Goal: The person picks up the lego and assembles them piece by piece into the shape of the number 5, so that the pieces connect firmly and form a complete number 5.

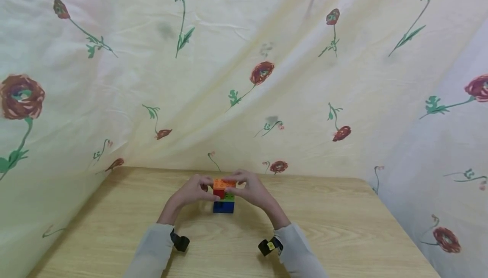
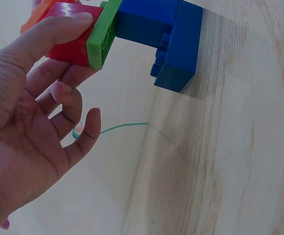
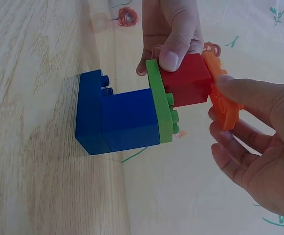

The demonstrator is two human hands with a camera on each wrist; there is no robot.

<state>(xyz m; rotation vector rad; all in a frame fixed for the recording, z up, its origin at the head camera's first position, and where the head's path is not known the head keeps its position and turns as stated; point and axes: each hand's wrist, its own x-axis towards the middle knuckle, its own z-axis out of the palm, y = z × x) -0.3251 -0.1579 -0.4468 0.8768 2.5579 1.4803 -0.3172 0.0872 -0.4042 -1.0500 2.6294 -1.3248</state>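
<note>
A small stack of toy building bricks stands on the table. At its base lies a long blue brick (image 3: 89, 115), with a second blue brick (image 3: 131, 120) on one end of it. Above these sits a thin green plate brick (image 3: 161, 110), then a red brick (image 3: 188, 81) on one side of the plate. My left hand (image 2: 32, 93) pinches the red brick between thumb and fingers. My right hand (image 3: 266, 142) pinches a thin orange brick (image 3: 226, 100) at the top of the red one; it sits slightly tilted against the red brick in the right wrist view.
The wooden table (image 1: 335, 227) spreads around the stack. A flower-patterned cloth (image 1: 213, 100) hangs behind it and along both sides. A black strap camera (image 1: 180, 242) is on the left wrist, and another wrist camera (image 1: 267, 247) is on the right.
</note>
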